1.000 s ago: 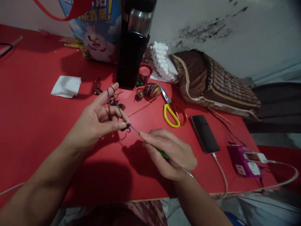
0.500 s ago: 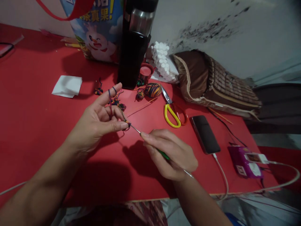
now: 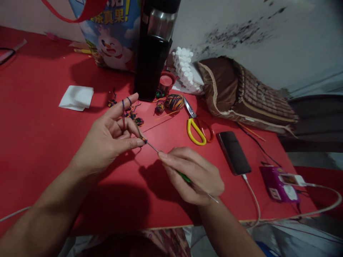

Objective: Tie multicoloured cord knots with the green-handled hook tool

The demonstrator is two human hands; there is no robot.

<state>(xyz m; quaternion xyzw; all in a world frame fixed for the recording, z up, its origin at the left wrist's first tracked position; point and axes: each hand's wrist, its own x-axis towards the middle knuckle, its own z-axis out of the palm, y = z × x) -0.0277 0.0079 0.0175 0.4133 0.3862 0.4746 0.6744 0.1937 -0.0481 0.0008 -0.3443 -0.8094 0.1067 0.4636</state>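
My left hand (image 3: 109,137) is raised over the red table (image 3: 40,117), with multicoloured yarn (image 3: 123,107) wound round its outstretched index finger; thumb and middle finger pinch a tiny crocheted piece (image 3: 144,140). My right hand (image 3: 194,175) is closed round a thin crochet hook (image 3: 152,147) with a green grip, whose metal tip reaches into that piece. A small ball of multicoloured yarn (image 3: 174,102) lies further back on the table, beside several little yarn bits (image 3: 159,107).
Yellow-handled scissors (image 3: 195,126) and a dark phone (image 3: 233,151) on a white cable lie to the right. A purple box (image 3: 278,184), a brown cushion (image 3: 241,94), a black flask (image 3: 152,53), a printed bag (image 3: 112,35) and a white tissue (image 3: 76,97) surround the hands.
The hook has slid a little further into the piece at my left fingertips. Both hands stay almost where they were.
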